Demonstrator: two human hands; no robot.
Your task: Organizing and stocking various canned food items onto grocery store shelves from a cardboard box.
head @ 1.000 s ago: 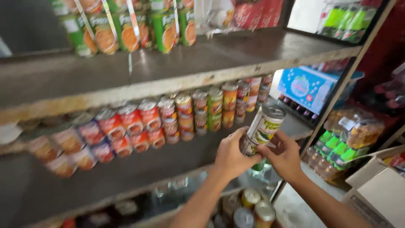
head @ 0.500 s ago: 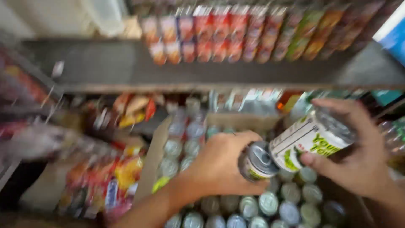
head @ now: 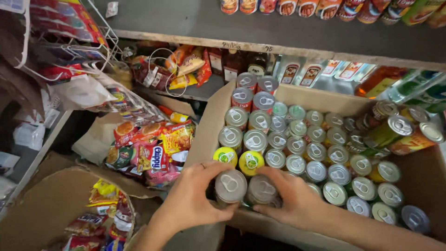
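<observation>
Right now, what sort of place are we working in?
Most likely a small grocery shop or its stockroom. A cardboard box is packed with pull-tab cans, snack packets sit heaped beside it, and more tins line the shelf above.

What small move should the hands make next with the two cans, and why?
Probably lift both cans straight up: the left hand wraps one can, the right hand the other can, both upright at the near edge of the cardboard box.
</observation>
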